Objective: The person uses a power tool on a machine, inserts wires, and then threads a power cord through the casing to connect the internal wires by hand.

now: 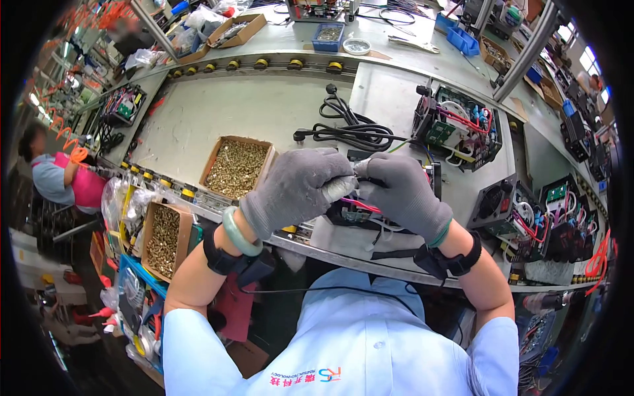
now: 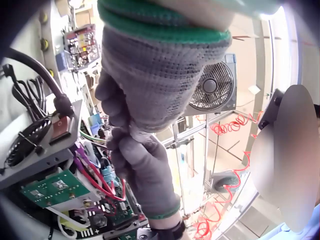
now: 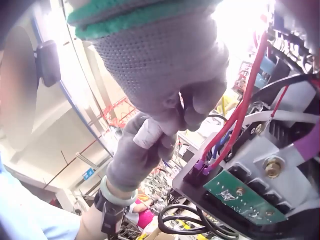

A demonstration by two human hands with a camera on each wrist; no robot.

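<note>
Both hands wear grey knit gloves and meet fingertip to fingertip above an open electronics unit (image 1: 356, 214). My left hand (image 1: 300, 188) has its fingers curled in, and a pale wrap (image 3: 147, 134) covers its thumb tip. From the other side my right hand (image 1: 403, 191) pinches with thumb and bent fingers. A small pale bit shows between the fingertips in the head view; I cannot tell what it is, as the gloves hide most of it. The unit's green circuit board (image 3: 245, 197) and red wires (image 3: 242, 107) lie beside the hands in the right wrist view.
A box of brass-coloured screws (image 1: 238, 166) stands left on the bench, with a second box (image 1: 164, 239) lower down. A coiled black power cord (image 1: 353, 129) lies ahead. More open units (image 1: 459, 125) stand to the right. Another person (image 1: 63, 175) is at far left.
</note>
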